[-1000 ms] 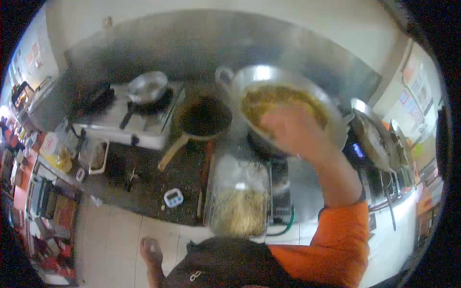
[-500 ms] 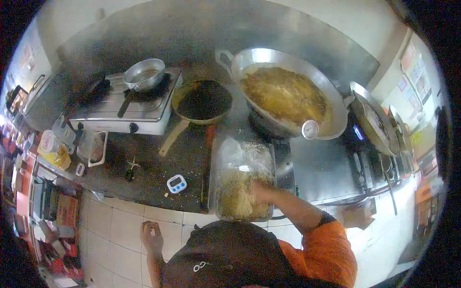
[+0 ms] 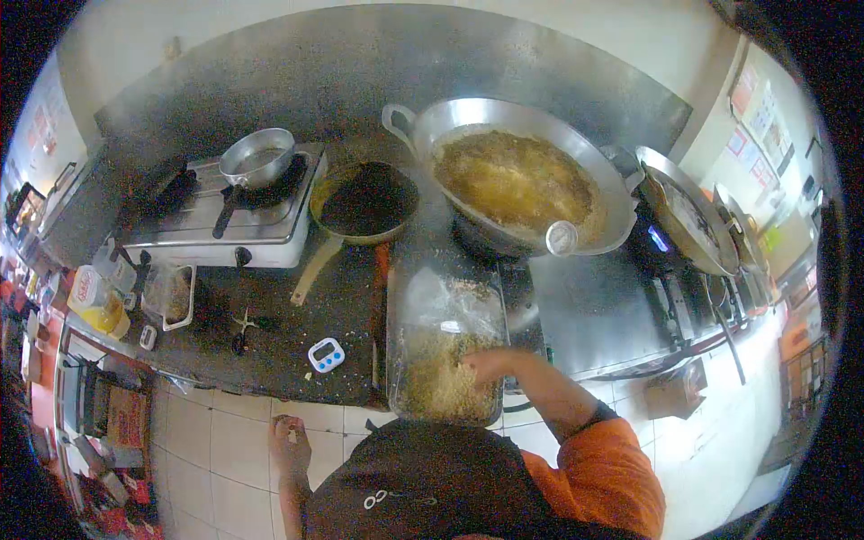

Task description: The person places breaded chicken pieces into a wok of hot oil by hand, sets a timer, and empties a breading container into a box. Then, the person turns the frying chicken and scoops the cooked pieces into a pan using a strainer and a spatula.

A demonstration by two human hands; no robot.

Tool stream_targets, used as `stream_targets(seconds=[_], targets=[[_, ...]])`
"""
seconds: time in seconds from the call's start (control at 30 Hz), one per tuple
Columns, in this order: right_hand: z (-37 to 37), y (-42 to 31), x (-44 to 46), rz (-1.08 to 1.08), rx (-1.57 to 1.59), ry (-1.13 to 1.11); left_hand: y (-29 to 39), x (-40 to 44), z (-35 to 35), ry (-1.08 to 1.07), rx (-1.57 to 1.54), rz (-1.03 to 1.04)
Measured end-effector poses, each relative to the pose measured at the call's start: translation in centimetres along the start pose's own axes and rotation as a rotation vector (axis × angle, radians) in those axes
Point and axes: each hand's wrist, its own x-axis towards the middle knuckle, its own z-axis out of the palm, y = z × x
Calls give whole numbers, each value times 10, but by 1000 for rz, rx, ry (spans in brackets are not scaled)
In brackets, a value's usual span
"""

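My right hand point(image 3: 493, 364) is over the pale crumbly food point(image 3: 441, 378) in a clear rectangular tub point(image 3: 392, 360), its fingers pressed together at the food's surface; anything between them is too small to make out. A clear plastic bag point(image 3: 436, 297) lies at the tub's far end. Beyond the tub, a large metal wok point(image 3: 468, 112) holds bubbling yellow-brown oil point(image 3: 522, 180), with a round dial thermometer point(image 3: 562, 238) at its near rim. My left hand point(image 3: 290, 443) hangs low above the tiled floor, fingers curled; whether they hold anything is unclear.
A dark-bottomed pan point(image 3: 369, 200) stands left of the wok. Further left, a small saucepan point(image 3: 257, 160) sits on a white stove point(image 3: 279, 255). A white timer point(image 3: 326, 355), scissors point(image 3: 242, 329) and a small tray point(image 3: 180, 297) lie on the dark counter. More pans point(image 3: 688, 216) stand right.
My right hand has come down from over the wok into the tub and has since shifted slightly on the food. The thermometer, hidden behind my arm at first, now shows.
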Motion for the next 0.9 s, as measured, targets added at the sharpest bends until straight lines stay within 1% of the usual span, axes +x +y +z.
stream_targets(seconds=[0.03, 0.07, 0.13, 0.17, 0.27, 0.37, 0.4, 0.47, 0.5, 0.57, 0.6, 0.67, 0.7, 0.77, 0.8, 0.87, 0.9], targets=[[-39, -31, -19, -23, 139, -141, 0, 0, 0, 4, -13, -3], [-60, -48, -30, -47, 280, -281, 0, 1, 1, 7, -25, -4], [-30, -15, -14, -65, 246, -132, 2, 2, 1, 6, -36, 7], [-31, -19, -17, -74, 227, -59, 3, 3, 0, 3, -33, 18], [-46, -36, -23, 59, 311, -113, 4, 4, 0, -5, -17, 42], [-47, -38, -26, -1, 236, 80, 8, 5, -1, -23, -26, 15], [-55, -50, -33, 22, 220, 123, 9, 5, -1, -30, -33, -2], [-79, -79, -50, 66, 186, 207, 2, 5, -2, -30, -50, 80], [-93, -94, -57, 90, 105, 222, 0, 4, -3, -30, -59, 120], [-113, -116, -67, 140, -56, 249, 2, 1, -3, -27, -50, 46], [-115, -118, -70, 165, 9, 316, 3, -1, -3, -26, -46, 11], [-118, -122, -75, 217, 139, 454, 7, -1, -8, -40, 24, 61], [-124, -127, -78, 225, 83, 494, 8, -1, -9, -45, 58, 85], [-137, -136, -84, 242, -26, 576, 4, -8, -7, -36, 23, 50], [-140, -135, -85, 177, -52, 589, 2, -8, -6, -29, 4, 39], [-147, -133, -88, 49, -113, 615, 3, -6, -13, -99, 131, 122], [-158, -142, -96, 103, -95, 609, 4, -6, -15, -136, 195, 159]])
